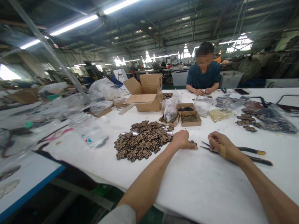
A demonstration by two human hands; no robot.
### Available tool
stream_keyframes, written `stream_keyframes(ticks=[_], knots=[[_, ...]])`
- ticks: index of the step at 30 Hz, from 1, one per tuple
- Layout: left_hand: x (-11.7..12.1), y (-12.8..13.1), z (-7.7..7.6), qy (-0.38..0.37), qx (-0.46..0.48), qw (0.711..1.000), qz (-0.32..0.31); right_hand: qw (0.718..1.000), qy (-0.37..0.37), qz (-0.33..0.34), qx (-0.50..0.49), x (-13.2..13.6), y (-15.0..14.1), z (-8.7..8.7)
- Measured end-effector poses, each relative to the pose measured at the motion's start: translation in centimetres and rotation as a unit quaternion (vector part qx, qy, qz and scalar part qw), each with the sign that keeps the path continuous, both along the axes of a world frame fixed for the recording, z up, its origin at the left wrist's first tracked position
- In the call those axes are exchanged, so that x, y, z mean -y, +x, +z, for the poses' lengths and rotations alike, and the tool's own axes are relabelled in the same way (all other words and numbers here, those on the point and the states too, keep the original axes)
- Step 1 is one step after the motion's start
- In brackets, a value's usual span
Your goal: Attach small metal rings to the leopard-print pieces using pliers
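Observation:
My left hand (182,140) is closed at the right end of a pile of flat, scalloped brown-and-black patterned pieces (142,140). Its fingers and thumb hold one such patterned piece (192,142) by the edge, low over the white table. To the right, my right hand (218,143) is pinched, fingertips together; whatever sits in them is hidden or too small to name. Beneath that hand lies a long-nosed, plier-like tool (252,151) with black handles, one yellow-tipped. Its slim points show apart on the left of the hand.
Small cardboard trays of tiny metal parts (190,119) and black parts (185,109) stand ahead, near an open carton (147,104). A clear plastic jug (93,133) is left of the pile. Plastic bags (277,118) lie right. A co-worker (203,74) sits opposite.

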State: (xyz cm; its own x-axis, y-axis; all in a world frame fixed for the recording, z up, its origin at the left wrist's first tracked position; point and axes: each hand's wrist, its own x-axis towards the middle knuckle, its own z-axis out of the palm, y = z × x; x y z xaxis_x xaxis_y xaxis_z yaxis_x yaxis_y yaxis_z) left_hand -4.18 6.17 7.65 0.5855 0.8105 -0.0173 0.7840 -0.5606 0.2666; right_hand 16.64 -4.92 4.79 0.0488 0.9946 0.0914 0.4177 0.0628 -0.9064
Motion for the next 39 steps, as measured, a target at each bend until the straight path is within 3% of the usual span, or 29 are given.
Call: stream_keyframes(ticks=[3, 6, 10, 12, 14, 16, 18, 21, 25, 30, 39], knots=[[0.5, 0.3, -0.7, -0.009, -0.080, 0.997, -0.016, 1.000, 0.008, -0.007, 0.014, -0.2, -0.1, -0.4], [0.5, 0.5, -1.3, -0.017, -0.063, 0.997, -0.029, 0.999, 0.013, -0.021, 0.022, -0.7, -0.2, -1.3], [-0.3, 0.4, -1.9, -0.017, 0.051, 0.998, -0.026, 0.999, 0.035, -0.012, 0.023, -1.4, 0.2, -2.8], [-0.7, 0.4, -2.3, -0.084, 0.146, 0.985, -0.030, 0.999, 0.039, -0.001, 0.011, -1.6, 0.3, -3.2], [-0.9, 0.7, -2.8, -0.208, 0.249, 0.945, -0.032, 0.999, 0.036, 0.006, -0.009, -1.6, 0.3, -3.2], [-0.9, 1.1, -3.2, -0.317, 0.339, 0.885, -0.024, 0.999, 0.029, 0.008, -0.042, -1.7, 0.3, -2.8], [-0.6, 1.6, -3.5, -0.369, 0.410, 0.834, -0.014, 0.996, 0.018, 0.004, -0.090, -1.6, 0.1, -2.3], [-0.1, 2.3, -3.6, -0.388, 0.455, 0.802, -0.010, 0.984, -0.013, 0.000, -0.179, -1.7, 0.0, -1.6], [0.4, 2.8, -3.6, -0.370, 0.462, 0.806, -0.017, 0.967, -0.033, 0.007, -0.251, -1.8, 0.2, -1.7], [0.7, 3.1, -3.9, -0.347, 0.460, 0.817, -0.018, 0.968, -0.044, -0.002, -0.247, -2.0, 0.0, -2.0], [0.5, 2.9, -4.5, -0.253, 0.408, 0.876, -0.049, 0.958, -0.071, 0.003, -0.278, -2.2, -0.2, -2.2]])
